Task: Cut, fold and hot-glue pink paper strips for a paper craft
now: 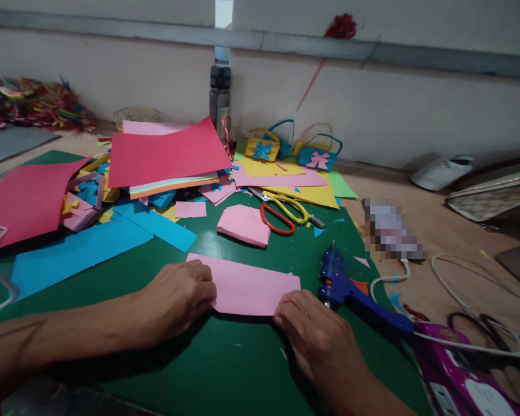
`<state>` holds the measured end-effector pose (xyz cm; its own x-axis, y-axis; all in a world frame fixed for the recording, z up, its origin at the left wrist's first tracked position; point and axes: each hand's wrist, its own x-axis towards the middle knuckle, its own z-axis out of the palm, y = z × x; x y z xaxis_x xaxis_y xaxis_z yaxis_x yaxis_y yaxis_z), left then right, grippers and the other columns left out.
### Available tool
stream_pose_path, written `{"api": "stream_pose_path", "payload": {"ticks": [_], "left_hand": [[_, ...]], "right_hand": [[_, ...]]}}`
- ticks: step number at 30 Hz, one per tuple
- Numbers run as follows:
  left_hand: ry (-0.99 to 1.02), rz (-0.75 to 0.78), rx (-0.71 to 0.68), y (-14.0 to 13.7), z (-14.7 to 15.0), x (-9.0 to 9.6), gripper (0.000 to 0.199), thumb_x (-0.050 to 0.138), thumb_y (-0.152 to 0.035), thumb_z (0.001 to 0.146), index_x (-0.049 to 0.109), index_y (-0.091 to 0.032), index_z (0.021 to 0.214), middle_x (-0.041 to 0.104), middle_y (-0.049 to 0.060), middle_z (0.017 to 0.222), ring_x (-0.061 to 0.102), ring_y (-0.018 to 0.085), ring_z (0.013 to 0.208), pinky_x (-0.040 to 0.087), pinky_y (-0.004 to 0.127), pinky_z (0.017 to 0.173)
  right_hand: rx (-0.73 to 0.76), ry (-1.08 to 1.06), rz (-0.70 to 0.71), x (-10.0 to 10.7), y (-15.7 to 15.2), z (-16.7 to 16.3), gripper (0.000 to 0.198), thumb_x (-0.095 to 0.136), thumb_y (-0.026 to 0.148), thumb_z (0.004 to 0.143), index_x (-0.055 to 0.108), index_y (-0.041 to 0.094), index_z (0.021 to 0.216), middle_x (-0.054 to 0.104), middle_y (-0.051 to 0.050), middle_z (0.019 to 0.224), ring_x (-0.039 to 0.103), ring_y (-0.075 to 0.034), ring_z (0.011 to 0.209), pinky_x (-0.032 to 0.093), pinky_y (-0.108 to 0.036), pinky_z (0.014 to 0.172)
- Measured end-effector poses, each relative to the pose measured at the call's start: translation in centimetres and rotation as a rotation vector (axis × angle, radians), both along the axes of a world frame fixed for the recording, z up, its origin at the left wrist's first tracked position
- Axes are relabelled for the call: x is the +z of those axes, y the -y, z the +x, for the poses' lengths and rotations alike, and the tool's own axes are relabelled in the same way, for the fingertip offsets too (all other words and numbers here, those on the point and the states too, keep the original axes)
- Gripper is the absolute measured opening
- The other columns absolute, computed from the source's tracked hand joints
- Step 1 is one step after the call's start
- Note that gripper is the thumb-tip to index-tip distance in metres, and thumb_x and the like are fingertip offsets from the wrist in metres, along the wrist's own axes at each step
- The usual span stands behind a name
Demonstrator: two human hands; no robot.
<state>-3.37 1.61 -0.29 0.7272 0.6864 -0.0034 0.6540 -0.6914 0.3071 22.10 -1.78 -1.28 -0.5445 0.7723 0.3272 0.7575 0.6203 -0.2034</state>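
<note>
A strip of pink paper [247, 288] lies across the green mat between both my hands. My left hand [184, 294] pinches its left end, with the fingers curled over the edge. At the lower right corner, my right hand [314, 326] grips the same paper with bent fingers. Just beyond sits a folded pink paper piece [244, 224] with slanted corners. Scissors [281, 211] with red and yellow handles rest behind it. To the right of my right hand lies a blue glue gun [351, 289], its nozzle pointing away from me.
Red sheets [169, 153] top a paper stack at the back left. Blue paper strips [86, 251] lie on the left of the green mat [225, 370]. Small paper bags with bows [262, 147] stand by the wall. A purple power strip [459, 370] and cables [468, 306] occupy the right.
</note>
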Motion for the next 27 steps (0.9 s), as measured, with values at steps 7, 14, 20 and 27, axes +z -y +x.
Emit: {"api": "stream_pose_path", "payload": {"ticks": [7,14,20,27], "left_hand": [[0.075,-0.139,0.064,-0.4,-0.4,0.4,0.019,0.052,-0.020,0.086,0.059,-0.016,0.068,0.063,0.003,0.073,0.056,0.015,0.071,0.038,0.024,0.061],[0.021,-0.178,0.072,-1.1,-0.8,1.1,0.015,0.054,-0.020,0.084,0.060,-0.018,0.070,0.064,0.001,0.072,0.056,0.014,0.069,0.036,0.023,0.059],[-0.058,-0.202,0.173,-1.7,-1.0,1.4,0.014,0.051,-0.020,0.083,0.062,-0.017,0.074,0.064,0.001,0.067,0.056,0.013,0.060,0.032,0.022,0.052],[-0.128,-0.130,0.255,-1.7,-0.9,1.3,0.026,0.043,-0.024,0.089,0.058,-0.018,0.109,0.062,0.001,0.063,0.054,0.014,0.052,0.028,0.023,0.048]], "right_hand": [[-0.040,-0.023,-0.028,0.3,-0.2,-0.1,0.028,0.038,0.017,0.092,0.053,0.018,0.068,0.057,-0.002,0.063,0.050,-0.013,0.058,0.037,-0.025,0.055],[-0.075,-0.025,-0.011,0.6,-0.4,0.2,0.028,0.039,0.012,0.090,0.052,0.020,0.066,0.058,0.000,0.058,0.051,-0.011,0.051,0.035,-0.023,0.052],[-0.106,-0.004,0.015,0.3,-0.6,0.2,0.025,0.040,0.013,0.088,0.054,0.020,0.069,0.060,0.000,0.059,0.054,-0.012,0.053,0.036,-0.023,0.052],[-0.132,0.023,-0.048,0.0,-1.0,0.3,0.028,0.037,0.020,0.092,0.056,0.018,0.072,0.061,-0.004,0.067,0.054,-0.013,0.057,0.037,-0.024,0.055]]}}
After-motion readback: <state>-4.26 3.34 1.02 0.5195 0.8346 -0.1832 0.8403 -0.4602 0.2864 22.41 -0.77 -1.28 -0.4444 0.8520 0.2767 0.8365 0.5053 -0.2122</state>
